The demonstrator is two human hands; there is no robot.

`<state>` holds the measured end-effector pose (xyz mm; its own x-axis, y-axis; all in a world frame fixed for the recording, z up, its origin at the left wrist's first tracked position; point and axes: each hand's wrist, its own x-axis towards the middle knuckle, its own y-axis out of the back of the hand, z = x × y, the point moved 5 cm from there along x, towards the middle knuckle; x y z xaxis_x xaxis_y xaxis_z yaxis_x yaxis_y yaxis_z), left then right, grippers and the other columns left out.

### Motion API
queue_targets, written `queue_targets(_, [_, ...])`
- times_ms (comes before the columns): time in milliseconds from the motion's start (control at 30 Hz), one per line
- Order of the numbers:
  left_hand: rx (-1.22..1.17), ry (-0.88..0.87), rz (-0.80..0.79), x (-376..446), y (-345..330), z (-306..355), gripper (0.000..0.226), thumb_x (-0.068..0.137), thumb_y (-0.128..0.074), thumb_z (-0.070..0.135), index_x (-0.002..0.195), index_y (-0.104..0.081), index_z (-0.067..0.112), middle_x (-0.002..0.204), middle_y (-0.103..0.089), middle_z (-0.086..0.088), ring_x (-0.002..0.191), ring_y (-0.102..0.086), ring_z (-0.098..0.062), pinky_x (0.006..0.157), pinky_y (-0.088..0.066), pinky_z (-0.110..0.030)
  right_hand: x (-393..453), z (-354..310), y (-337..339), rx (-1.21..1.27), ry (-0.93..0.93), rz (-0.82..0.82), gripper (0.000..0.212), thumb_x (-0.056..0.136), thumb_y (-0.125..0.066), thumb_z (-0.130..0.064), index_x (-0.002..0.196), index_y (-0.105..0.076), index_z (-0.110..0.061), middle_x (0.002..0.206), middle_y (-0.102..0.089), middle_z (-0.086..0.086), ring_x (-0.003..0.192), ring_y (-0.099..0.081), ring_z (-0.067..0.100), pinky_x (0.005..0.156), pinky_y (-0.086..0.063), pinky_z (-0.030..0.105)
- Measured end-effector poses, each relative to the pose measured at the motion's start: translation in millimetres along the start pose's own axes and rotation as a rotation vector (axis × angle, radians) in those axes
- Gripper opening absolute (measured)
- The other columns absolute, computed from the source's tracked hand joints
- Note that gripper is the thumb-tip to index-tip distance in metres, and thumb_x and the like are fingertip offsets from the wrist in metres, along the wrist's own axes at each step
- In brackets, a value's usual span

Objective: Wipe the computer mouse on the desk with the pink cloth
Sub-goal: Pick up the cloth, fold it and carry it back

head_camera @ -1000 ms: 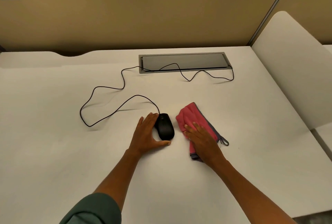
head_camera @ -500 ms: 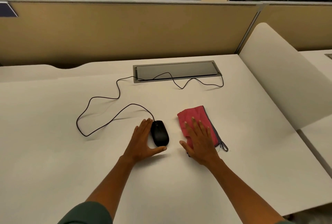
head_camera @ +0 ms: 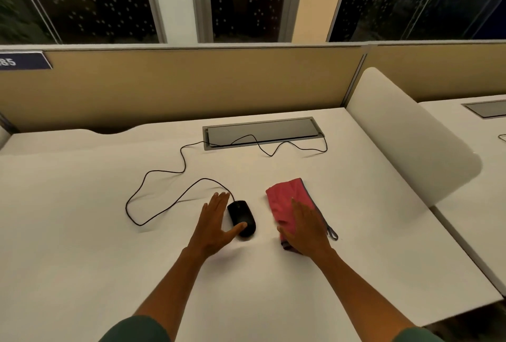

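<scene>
While the mouse (head_camera: 242, 217) lies on the desk (head_camera: 82, 245) a little left of centre, near the front edge, nothing is wiping it yet. Its black cable (head_camera: 164, 177) loops away to the left and back to the cable tray (head_camera: 261, 133) at the rear. The left hand (head_camera: 213, 228) is flat beside the mouse, fingers straight and close together, with the thumb stretched out and touching the near end of the mouse. The cloth (head_camera: 286, 204) lies folded just to the right, apart from the mouse. The right hand (head_camera: 308, 230) rests flat on its near half, fingers extended and slightly spread, not pinching anything. I judge this to be the preparation step. Next, the right hand must gather the cloth and bring it to the mouse, while the left hand holds the mouse steady.
</scene>
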<state>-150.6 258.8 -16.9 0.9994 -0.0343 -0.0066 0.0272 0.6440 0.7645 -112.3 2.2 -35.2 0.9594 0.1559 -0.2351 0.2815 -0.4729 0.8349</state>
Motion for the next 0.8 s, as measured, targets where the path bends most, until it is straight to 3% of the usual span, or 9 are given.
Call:
queue_targets(100, [0.009, -0.004, -0.008, -12.4, -1.3, 1.7, 0.111, 0.069, -0.031, 0.088, 0.154, -0.014, 0.02, 0.162, -0.013, 0.007, 0.147, 0.002, -0.002, 0.12, 0.001, -0.03, -2.3, -4.7, -7.7, -0.139, -0.039, -0.018, 0.089, 0.085, -0.057, -0.059, 0.153, -0.012, -0.022, 0.155, -0.026, 0.008, 0.139, -0.032, 0.03, 0.11, -0.035, 0.044])
queue_targets(267, [0.018, 0.007, 0.0, -24.3, -2.4, 7.5, 0.092, 0.08, -0.039, 0.072, 0.153, -0.021, 0.02, 0.16, -0.018, 0.008, 0.143, 0.001, 0.004, 0.118, -0.001, -0.021, 3.7, -21.7, -14.1, -0.32, -0.027, -0.066, 0.083, 0.087, -0.055, -0.057, 0.151, -0.018, -0.019, 0.154, -0.024, 0.011, 0.137, -0.03, 0.033, 0.109, -0.032, 0.043])
queue_targets(367, [-0.016, 0.052, 0.029, -20.8, -6.1, 15.4, 0.069, 0.092, -0.054, 0.049, 0.15, -0.03, 0.022, 0.157, -0.027, 0.008, 0.146, -0.015, -0.003, 0.114, -0.012, -0.018, 12.5, -25.5, -13.6, -0.392, -0.033, -0.037, 0.07, 0.088, -0.054, -0.052, 0.144, -0.03, -0.017, 0.148, -0.032, 0.013, 0.129, -0.037, 0.034, 0.104, -0.037, 0.043])
queue_targets(433, [-0.048, 0.081, 0.034, -17.1, -10.6, 20.0, 0.059, 0.093, -0.056, 0.045, 0.146, -0.039, 0.023, 0.153, -0.036, 0.007, 0.144, -0.029, -0.01, 0.113, -0.022, -0.021, 17.8, -26.8, -13.0, -0.437, -0.031, -0.047, 0.056, 0.093, -0.051, -0.045, 0.139, -0.037, -0.017, 0.147, -0.034, 0.013, 0.127, -0.039, 0.035, 0.104, -0.037, 0.044])
queue_targets(567, [-0.084, 0.09, 0.105, -1.8, -19.0, 37.5, 0.04, 0.091, -0.062, 0.038, 0.125, -0.062, 0.017, 0.126, -0.065, 0.002, 0.122, -0.056, -0.013, 0.101, -0.044, -0.025, 29.5, -24.3, -5.4, -0.459, 0.052, -0.023, 0.036, 0.096, -0.049, -0.025, 0.131, -0.047, -0.015, 0.136, -0.046, 0.011, 0.117, -0.049, 0.03, 0.097, -0.042, 0.039])
queue_targets(633, [-0.138, 0.122, 0.142, 3.9, -25.0, 46.7, 0.032, 0.091, -0.062, 0.037, 0.114, -0.069, 0.015, 0.109, -0.071, 0.003, 0.1, -0.064, -0.011, 0.087, -0.049, -0.021, 32.3, -21.3, 5.2, -0.349, 0.081, -0.009, 0.028, 0.096, -0.05, -0.025, 0.122, -0.056, -0.014, 0.121, -0.058, 0.008, 0.105, -0.057, 0.024, 0.088, -0.047, 0.033])
queue_targets(733, [-0.275, 0.162, 0.181, 12.7, -40.9, 65.9, 0.028, 0.092, -0.062, 0.034, 0.1, -0.072, 0.01, 0.087, -0.07, 0.004, 0.08, -0.064, -0.005, 0.073, -0.044, -0.014, 39.6, -5.3, 33.5, 0.106, -0.022, -0.059, 0.02, 0.091, -0.055, -0.034, 0.086, -0.06, -0.015, 0.084, -0.062, 0.003, 0.074, -0.058, 0.017, 0.067, -0.049, 0.03])
queue_targets(800, [-0.374, 0.218, 0.205, 20.7, -49.9, 79.1, 0.02, 0.093, -0.061, 0.028, 0.093, -0.073, 0.011, 0.078, -0.065, 0.012, 0.074, -0.062, 0.003, 0.071, -0.043, -0.013, 46.2, 6.4, 52.9, 0.39, -0.119, -0.126, 0.025, 0.089, -0.055, -0.04, 0.079, -0.057, -0.018, 0.083, -0.06, 0.004, 0.07, -0.055, 0.014, 0.06, -0.043, 0.024])
